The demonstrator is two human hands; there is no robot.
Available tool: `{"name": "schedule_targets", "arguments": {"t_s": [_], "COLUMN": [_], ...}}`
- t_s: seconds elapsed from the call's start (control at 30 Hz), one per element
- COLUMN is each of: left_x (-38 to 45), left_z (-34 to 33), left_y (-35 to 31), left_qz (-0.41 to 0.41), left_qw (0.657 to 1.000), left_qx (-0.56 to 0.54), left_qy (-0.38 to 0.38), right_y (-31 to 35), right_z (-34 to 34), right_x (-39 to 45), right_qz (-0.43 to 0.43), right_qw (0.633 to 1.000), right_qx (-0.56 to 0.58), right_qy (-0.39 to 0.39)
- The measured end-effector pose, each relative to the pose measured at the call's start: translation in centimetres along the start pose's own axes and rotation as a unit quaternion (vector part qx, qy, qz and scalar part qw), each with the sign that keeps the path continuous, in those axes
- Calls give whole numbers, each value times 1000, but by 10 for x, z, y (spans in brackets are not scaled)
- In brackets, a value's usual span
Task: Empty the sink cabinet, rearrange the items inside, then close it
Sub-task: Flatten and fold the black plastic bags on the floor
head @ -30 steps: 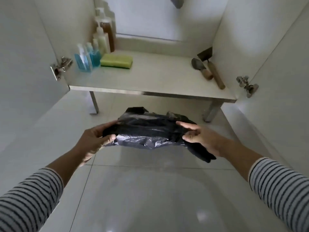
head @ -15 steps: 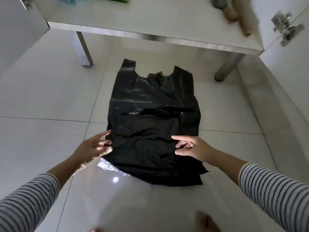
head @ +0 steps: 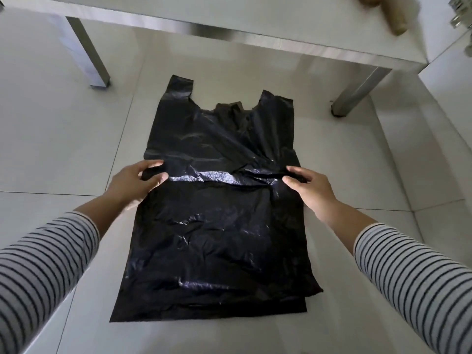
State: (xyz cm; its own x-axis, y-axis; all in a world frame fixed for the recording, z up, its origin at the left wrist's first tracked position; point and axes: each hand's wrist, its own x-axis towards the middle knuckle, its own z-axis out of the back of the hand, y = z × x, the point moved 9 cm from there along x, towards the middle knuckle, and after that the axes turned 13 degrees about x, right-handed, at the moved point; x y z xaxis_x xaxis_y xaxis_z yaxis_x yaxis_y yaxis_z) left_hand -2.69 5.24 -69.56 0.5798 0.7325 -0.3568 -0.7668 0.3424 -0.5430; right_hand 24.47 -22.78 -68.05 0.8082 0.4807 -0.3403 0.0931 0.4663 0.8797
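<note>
The left hand (head: 134, 183) pinches the left edge of a black plastic bag (head: 217, 226) between thumb and curled fingers. The bag lies spread flat on the tiled floor (head: 51, 139), handles pointing toward the cabinet base (head: 229, 24), nothing visible inside it. The right hand (head: 313, 191) pinches its right edge along the same crease.

1. Floor (head: 63, 129): large pale glossy tiles, thin grout lines, soft sheen near the bottom edge.
2. Cabinet base shelf (head: 229, 19): white top, brushed-metal front edge, runs across the top of view.
3. Two square metal legs, left leg (head: 88, 52) and right leg (head: 357, 90), stand on the tiles.
4. Light: dim, diffuse.
</note>
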Motion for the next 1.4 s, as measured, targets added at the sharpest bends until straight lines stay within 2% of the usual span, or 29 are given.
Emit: {"name": "schedule_targets", "arguments": {"t_s": [0.1, 0.17, 0.3, 0.47, 0.57, 0.73, 0.9, 1.03, 1.1, 1.17, 1.23, 1.3, 1.4], "left_x": [-1, -5, -16, -47, -74, -124, -155, -153, -144, -135, -131, -133, -141], "left_z": [3, 7, 11, -1, -11, -28, -35, -26, -14, -5, 0, -4, -14], "left_y": [-3, -1, 0, 19, 25, 46, 60, 46, 38, 36, 40, 47, 61], "left_qz": [-6, -6, -33, -34, -42, -59, -65, -82, -81, -70, -69, -79, -97], "left_qw": [999, 999, 995, 995, 996, 994, 991, 992, 994, 997, 995, 992, 986], "left_qx": [23, -23, -92, -50, -17, -4, 48, 88, 66, 1, -35, -9, 77], "left_qy": [-31, -41, -3, 74, 74, 95, 102, 42, 21, 38, 66, 96, 114], "right_y": [-9, -7, -7, -25, -33, -73, -92, -87, -77, -73, -74, -82, -96], "right_z": [1, 5, 13, 11, 19, 10, 8, 13, 19, 23, 20, 13, 6], "right_x": [-7, -15, -31, -57, -85, -147, -170, -164, -159, -158, -161, -169, -176], "right_qz": [9, 22, 32, 16, 31, -11, -8, -18, -8, -13, -20, -16, 4], "right_qw": [999, 998, 999, 995, 992, 991, 986, 986, 990, 996, 998, 995, 983], "right_qx": [-32, -52, -33, -90, -119, -107, -152, -159, -134, -86, -43, -51, -141], "right_qy": [-14, -18, -15, 51, 23, 80, 70, 53, 37, 25, 44, 83, 114]}}
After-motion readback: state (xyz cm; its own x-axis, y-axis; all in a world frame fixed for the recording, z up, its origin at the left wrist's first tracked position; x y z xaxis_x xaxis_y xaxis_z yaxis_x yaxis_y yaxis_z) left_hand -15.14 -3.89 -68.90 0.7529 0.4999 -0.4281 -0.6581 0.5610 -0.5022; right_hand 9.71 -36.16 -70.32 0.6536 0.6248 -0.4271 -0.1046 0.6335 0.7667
